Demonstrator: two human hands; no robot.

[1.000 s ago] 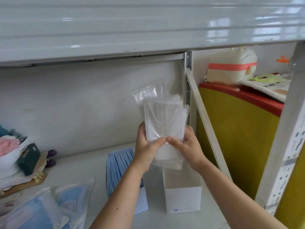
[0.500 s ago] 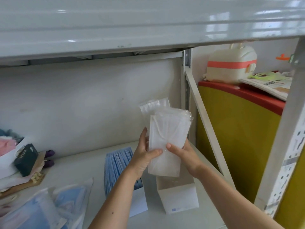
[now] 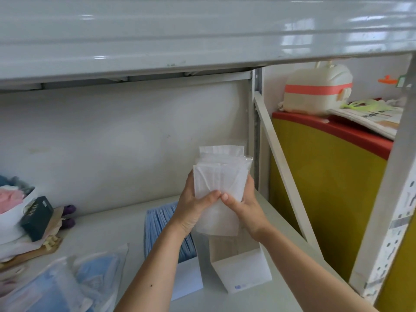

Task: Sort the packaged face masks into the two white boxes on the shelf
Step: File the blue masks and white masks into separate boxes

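Observation:
A stack of white face masks in clear wrappers [image 3: 219,176] stands upright between my two hands. My left hand [image 3: 193,212] grips its left edge and my right hand [image 3: 244,209] its right edge, thumbs meeting in front. The stack's lower end hangs just above the open right white box [image 3: 245,273], whose inside looks empty as far as I can see. The left white box [image 3: 189,278] beside it holds a row of blue packaged masks [image 3: 162,221], partly hidden by my left forearm.
Loose blue masks in clear bags [image 3: 67,284] lie at the front left of the shelf. A dark green box [image 3: 37,218] and cloth items sit at the far left. A slanted shelf brace [image 3: 281,167] and an upright post [image 3: 387,210] bound the right side.
The stack of white masks has come down from head height toward the right box. Both hands kept their hold, and the thumbs have drawn together on the front.

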